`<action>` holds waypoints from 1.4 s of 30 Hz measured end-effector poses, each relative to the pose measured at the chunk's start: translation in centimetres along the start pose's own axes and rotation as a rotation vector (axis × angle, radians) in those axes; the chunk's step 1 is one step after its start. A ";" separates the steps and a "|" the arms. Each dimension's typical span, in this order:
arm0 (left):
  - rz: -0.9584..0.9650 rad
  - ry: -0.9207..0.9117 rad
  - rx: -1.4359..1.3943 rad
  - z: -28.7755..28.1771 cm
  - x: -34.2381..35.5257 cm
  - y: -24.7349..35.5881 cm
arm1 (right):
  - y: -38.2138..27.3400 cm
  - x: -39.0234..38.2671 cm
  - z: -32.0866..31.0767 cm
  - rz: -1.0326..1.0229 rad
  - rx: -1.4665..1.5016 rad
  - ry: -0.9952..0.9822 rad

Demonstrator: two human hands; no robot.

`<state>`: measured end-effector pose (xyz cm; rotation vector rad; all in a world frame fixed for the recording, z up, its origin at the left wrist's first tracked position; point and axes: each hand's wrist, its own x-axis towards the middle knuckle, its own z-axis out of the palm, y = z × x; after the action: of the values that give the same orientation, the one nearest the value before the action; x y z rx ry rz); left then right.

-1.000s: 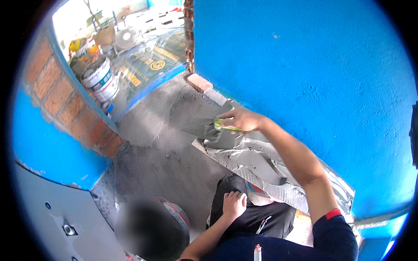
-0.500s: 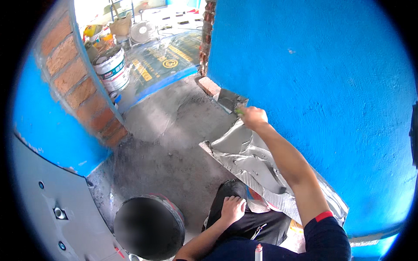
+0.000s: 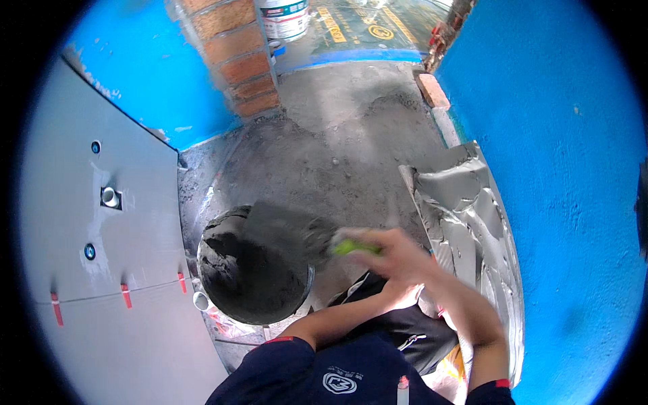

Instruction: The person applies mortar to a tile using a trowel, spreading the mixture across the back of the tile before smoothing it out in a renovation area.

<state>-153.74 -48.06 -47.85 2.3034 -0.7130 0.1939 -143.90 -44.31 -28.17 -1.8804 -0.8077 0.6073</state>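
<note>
My right hand (image 3: 391, 253), blurred by motion, is closed round the green handle of a trowel (image 3: 287, 233). The trowel's wide, mortar-smeared blade reaches over the near part of a round bucket (image 3: 307, 293) of dark grey mortar (image 3: 260, 283). Beneath my right forearm, my left hand (image 3: 405, 294) rests by my knee, its fingers mostly hidden. To the right lies a long slab (image 3: 408, 179) spread with wet, pale grey mortar in uneven ridges, close along the blue wall.
A grey tiled wall (image 3: 142, 236) with pipe openings and red clips (image 3: 126, 295) stands at left. Ahead is rough concrete floor (image 3: 324, 158), with a brick (image 3: 432, 91) by the blue wall (image 3: 567, 202). Beyond the exposed-brick wall end (image 3: 243, 67) stands a white bucket (image 3: 287, 23) near printed floor sheeting (image 3: 351, 30).
My right hand has swung the trowel from the slab's far end by the blue wall, leftward to the mortar bucket. The view has turned left and downward.
</note>
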 end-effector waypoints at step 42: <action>0.016 -0.054 -0.048 -2.9 1.7 -0.1 | 0.4 -9.6 -13.5 0.850 0.501 0.546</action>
<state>-152.12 -46.81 -45.21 2.2652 -0.7549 0.1215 -140.62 -59.49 -22.39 -1.7221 0.5026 0.6644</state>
